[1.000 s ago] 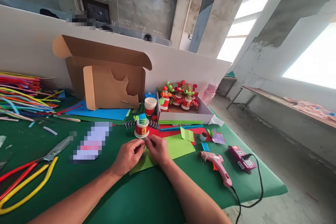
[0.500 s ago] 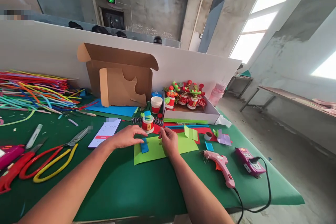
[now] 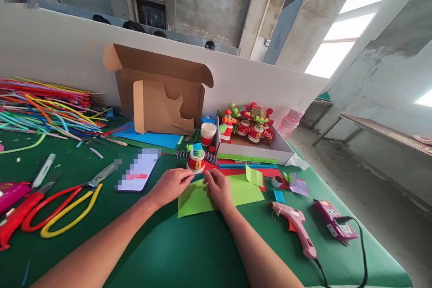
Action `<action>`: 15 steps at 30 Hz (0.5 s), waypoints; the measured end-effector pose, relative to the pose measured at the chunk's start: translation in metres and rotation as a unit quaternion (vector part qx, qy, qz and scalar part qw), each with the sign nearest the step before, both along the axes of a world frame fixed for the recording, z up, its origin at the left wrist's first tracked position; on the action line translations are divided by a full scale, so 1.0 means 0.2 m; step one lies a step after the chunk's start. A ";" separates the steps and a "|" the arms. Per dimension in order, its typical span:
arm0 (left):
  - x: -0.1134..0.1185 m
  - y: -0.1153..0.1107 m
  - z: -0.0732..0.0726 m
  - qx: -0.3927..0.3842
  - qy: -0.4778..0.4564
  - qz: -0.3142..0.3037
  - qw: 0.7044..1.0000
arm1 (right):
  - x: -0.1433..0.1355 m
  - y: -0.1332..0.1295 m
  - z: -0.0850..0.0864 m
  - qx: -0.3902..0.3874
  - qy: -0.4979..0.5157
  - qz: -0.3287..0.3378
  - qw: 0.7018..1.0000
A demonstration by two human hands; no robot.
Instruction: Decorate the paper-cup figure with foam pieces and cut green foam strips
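Observation:
My left hand [image 3: 172,185] and my right hand [image 3: 218,187] meet fingertip to fingertip over a light green paper sheet [image 3: 248,191] on the green table cover. Together they pinch a small blue paper strip [image 3: 198,178], most of it hidden by the fingers. Just beyond the fingertips stands a red and white paper-cup figure [image 3: 196,161] with a blue and green top and folded grey paper arms.
Red and yellow scissors [image 3: 64,202] and a phone [image 3: 140,174] lie to the left, coloured pipe cleaners [image 3: 43,108] behind them. A pink glue gun [image 3: 297,227] and a pink device [image 3: 334,225] lie at right. A cardboard box [image 3: 162,94], a paper cup [image 3: 208,133] and a white box [image 3: 283,150] of finished figures stand at the back.
The blue strip that lay on the green sheet is now between my fingers. My left hand closed and moved right to meet the right hand. The view shifted slightly.

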State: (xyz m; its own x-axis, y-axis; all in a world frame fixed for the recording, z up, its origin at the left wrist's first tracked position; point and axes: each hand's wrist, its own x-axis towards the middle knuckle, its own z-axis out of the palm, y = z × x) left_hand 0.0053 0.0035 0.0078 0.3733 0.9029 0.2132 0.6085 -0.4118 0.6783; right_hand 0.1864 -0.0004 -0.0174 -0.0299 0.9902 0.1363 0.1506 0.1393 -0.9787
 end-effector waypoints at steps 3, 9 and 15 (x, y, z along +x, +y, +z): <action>0.05 -0.02 -0.01 -0.106 -0.144 0.042 0.983 | -0.01 -0.01 0.02 -0.023 0.097 0.025 0.995; 0.10 -0.05 0.01 -0.204 -0.263 0.026 0.942 | 0.00 -0.01 0.04 -0.059 0.164 0.054 0.983; 0.08 -0.05 0.00 -0.295 -0.345 -0.008 0.891 | 0.01 0.01 0.02 -0.070 0.199 0.040 0.977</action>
State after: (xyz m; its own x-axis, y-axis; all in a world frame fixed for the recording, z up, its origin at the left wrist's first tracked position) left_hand 0.0215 -0.0062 0.0082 0.3514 0.9295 -0.1120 -0.0400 0.1344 0.9901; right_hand 0.1881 0.0018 -0.0126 -0.0805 0.9966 0.0157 -0.2516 -0.0051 -0.9678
